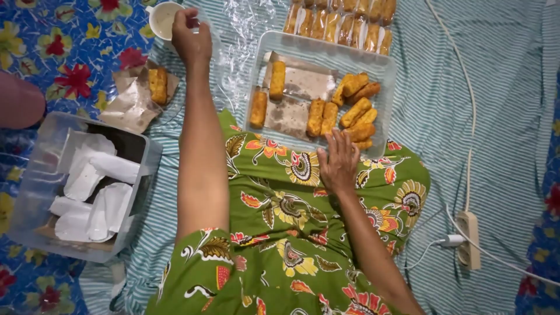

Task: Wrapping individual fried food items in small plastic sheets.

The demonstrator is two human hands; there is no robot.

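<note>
Striped cloth (501, 116) is spread on the floor. A clear tray (385, 70) of fried rolls (356, 114) is set just ahead of the right hand (338, 163), flat, open, empty. The left hand (189, 35) is pinched over a white cup (163, 20), far left.

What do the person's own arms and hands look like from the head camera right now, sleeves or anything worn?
Both arms are bare from the elbow down; no sleeves reach the forearms. The left hand and right hand carry no gloves, and I can make out no watch or bracelet. The person wears a green garment with a floral print.
</note>
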